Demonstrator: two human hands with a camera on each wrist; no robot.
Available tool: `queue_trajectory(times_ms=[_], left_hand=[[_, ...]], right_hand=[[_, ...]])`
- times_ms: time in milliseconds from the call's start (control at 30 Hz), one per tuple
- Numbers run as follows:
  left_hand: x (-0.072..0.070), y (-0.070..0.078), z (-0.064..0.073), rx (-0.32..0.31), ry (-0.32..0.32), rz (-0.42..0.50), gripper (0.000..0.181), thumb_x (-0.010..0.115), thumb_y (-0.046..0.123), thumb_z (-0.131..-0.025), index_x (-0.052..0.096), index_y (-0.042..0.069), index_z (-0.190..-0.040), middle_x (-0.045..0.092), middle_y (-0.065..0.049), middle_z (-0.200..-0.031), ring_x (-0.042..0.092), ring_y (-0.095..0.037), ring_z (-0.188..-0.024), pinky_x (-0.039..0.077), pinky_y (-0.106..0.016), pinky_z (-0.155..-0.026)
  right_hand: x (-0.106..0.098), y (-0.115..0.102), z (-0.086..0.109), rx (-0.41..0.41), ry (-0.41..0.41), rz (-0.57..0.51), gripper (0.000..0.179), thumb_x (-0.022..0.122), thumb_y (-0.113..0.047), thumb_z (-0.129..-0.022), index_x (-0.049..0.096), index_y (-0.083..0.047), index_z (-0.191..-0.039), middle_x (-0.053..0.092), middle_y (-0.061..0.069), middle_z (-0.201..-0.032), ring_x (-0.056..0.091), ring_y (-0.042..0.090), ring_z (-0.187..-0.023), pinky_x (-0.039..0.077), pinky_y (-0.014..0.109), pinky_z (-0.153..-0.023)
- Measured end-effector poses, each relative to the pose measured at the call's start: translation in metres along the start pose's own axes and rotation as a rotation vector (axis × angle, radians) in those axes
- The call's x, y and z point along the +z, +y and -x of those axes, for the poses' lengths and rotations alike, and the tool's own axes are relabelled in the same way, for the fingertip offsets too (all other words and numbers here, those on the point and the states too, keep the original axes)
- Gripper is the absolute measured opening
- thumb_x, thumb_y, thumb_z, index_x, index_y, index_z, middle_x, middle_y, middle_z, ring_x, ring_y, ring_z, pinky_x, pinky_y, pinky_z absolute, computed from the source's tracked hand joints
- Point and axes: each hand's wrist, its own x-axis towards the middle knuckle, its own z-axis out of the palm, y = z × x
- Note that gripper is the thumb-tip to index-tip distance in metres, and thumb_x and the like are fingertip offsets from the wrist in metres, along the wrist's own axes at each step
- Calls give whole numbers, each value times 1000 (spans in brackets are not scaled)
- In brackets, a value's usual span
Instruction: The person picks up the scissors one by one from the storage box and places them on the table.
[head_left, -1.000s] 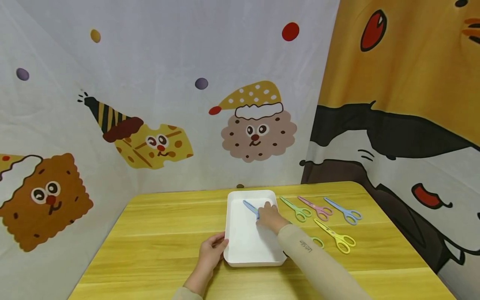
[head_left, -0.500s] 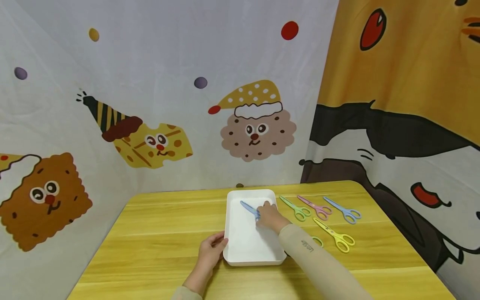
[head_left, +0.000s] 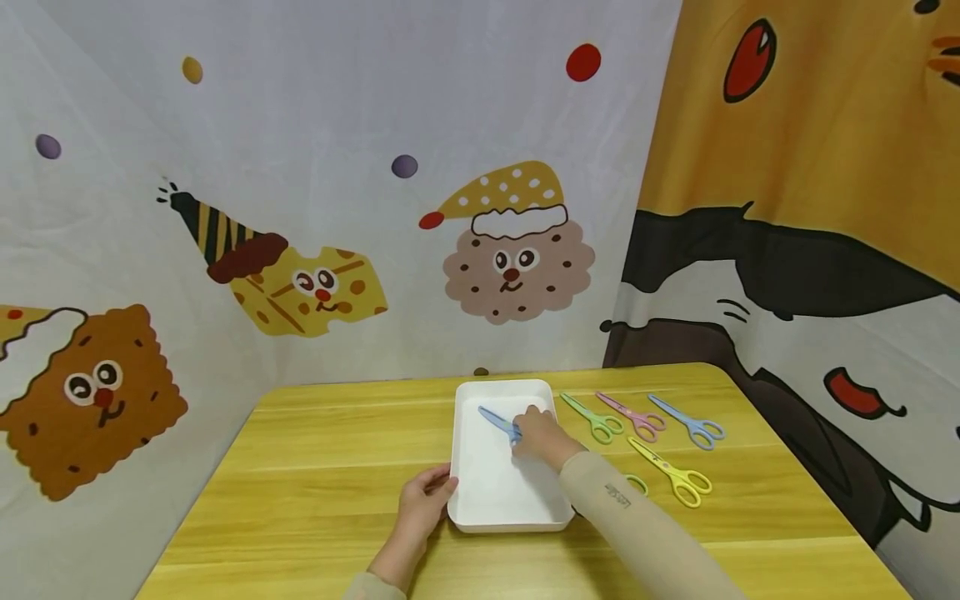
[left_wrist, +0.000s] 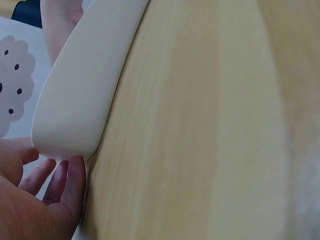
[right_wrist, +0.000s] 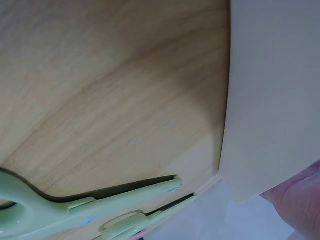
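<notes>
A white rectangular tray stands on the wooden table. Inside it is a pair of light blue scissors, blades pointing to the far left. My right hand reaches over the tray's right wall and grips these scissors at the handles, which its fingers largely hide. At the left wall, my left hand holds the tray, thumb at the rim. In the left wrist view, the fingers touch the outside of the tray wall. Only a bit of my right hand shows in the right wrist view.
Right of the tray lie green scissors, pink scissors, another blue pair and yellow scissors. Another green handle peeks out behind my right sleeve. A printed cloth hangs behind the table.
The blue scissors' blades have swung slightly to the left and toward me inside the tray. My right hand stays nearly in place on the handles; the left hand has not moved.
</notes>
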Motion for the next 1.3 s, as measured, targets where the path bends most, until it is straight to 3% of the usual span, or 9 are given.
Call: queue_trajectory(times_ms=[233,700,1300], left_hand=[[0,-1,1,1,3,-6,39,66,15,-89,59,-5,-122,63,-17,-110,61,-14,-88,57,-27,-72],[-1,-1,2,13,-5,4,40,66,16,-89,59,-6,-122,63,-17,-109,60,-15,-87,57,-27,-70],[0,-2,0,1,-3,-10,38,66,15,-89,60,-4,-121,63,-16,-109,59,-15,-87,57,-27,-72]], right_hand=[[-1,0,5,-32,16,-25,48,78,-23,-73,65,-4,-115,52,11,-101,45,26,-89,44,40,-75],[-16,2,19,-96,106,-38,53,79,-24,-73,63,-4,-119,56,13,-109,50,25,-92,48,40,-80],[-27,18,33,-67,158,17,55,80,-25,-72,63,-6,-120,54,14,-115,49,27,-99,48,42,-89]])
